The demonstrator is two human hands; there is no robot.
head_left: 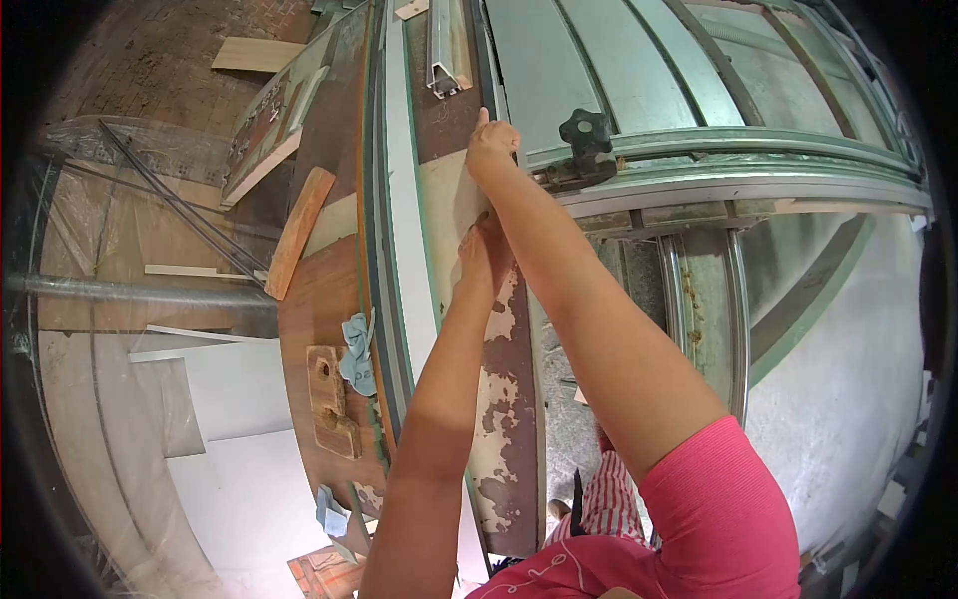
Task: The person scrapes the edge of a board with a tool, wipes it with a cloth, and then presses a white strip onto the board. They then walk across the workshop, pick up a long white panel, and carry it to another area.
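My right hand (493,146) is at the far end of my reach, its fingers curled at the edge between the worn saw table (512,479) and the metal sliding frame (718,165). Nearer to me, my left hand (479,248) rests over the pale part of the same surface, fingers bent. What either hand grips is hidden beneath the fingers. Left of both hands, a long white strip (402,190) runs lengthwise beside a metal rail. A black star knob (586,131) on a clamp stands just right of my right hand.
A metal profile (443,60) lies beyond my hands. On the left are a wooden block (299,235), a blue cloth (357,354), a notched wood piece (331,401) and white panels (249,499). Two steel guide bars (738,309) run below the frame.
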